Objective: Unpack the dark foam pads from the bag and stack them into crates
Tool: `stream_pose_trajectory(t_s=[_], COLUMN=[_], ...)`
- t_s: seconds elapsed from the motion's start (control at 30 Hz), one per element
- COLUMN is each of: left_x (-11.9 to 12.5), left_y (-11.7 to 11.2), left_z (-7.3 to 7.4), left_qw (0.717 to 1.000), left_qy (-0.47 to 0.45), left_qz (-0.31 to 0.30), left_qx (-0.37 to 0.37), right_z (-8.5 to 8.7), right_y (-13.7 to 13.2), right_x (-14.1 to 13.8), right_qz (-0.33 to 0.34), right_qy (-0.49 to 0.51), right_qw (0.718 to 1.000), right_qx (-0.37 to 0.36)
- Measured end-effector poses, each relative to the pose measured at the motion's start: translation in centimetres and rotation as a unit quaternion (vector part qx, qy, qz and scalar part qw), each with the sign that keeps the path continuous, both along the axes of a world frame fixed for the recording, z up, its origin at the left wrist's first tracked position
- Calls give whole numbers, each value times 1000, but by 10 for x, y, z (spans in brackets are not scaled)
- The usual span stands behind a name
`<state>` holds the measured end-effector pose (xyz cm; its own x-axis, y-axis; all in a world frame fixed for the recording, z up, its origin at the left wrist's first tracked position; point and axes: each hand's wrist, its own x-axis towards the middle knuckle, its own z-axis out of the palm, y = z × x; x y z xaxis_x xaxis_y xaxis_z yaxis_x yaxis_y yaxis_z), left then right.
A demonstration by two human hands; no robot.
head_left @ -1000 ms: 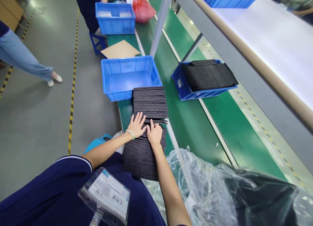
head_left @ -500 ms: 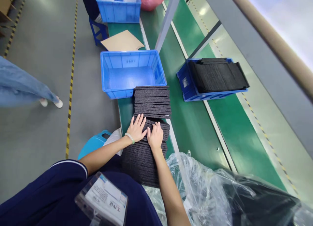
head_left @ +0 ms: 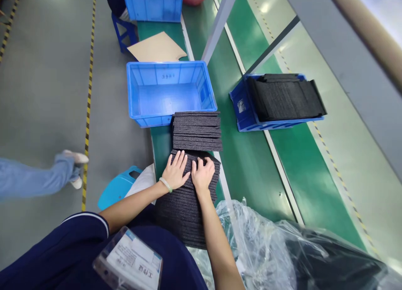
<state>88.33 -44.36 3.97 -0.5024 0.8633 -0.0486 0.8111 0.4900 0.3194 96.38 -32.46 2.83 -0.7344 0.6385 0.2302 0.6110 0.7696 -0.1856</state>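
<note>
The tall stack of dark gray felt sheets (head_left: 185, 214) sits on the green belt's (head_left: 248, 168) edge; my left hand (head_left: 175, 170) and right hand (head_left: 202, 175) lie open on it, not gripping.

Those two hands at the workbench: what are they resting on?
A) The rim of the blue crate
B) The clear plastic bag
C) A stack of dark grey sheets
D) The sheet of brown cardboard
C. The left hand and the right hand both lie on top of the stack of dark grey sheets, with the blue crate just beyond it.
</note>
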Motion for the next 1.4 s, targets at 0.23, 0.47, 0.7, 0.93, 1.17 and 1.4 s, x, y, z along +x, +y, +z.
stream_pose_trajectory(t_s=[0.23, 0.47, 0.7, 0.93, 1.17, 1.4], left_x=[2, 3, 2, 3, 3, 4], left_y=[-1, -1, 0, -1, 0, -1], left_z=[-1, -1, -1, -1, -1, -1], left_qw=[1000, 1000, 1000, 1000, 999, 999], left_qy=[-2, 10, 20, 20, 24, 25], left_qz=[-1, 0, 2, 3, 6, 11], left_qx=[3, 13, 19, 21, 24, 24], right_z=[4, -2, 2, 1, 5, 0], right_y=[14, 8, 23, 18, 36, 40], right_x=[-14, -6, -27, -26, -41, -43], right_qz=[65, 50, 7, -4, 68, 27], right_qy=[-32, -3, -40, -21, -35, -17], right_qw=[997, 999, 999, 1000, 997, 999], right_qx=[-13, -11, -8, 11, 4, -22])
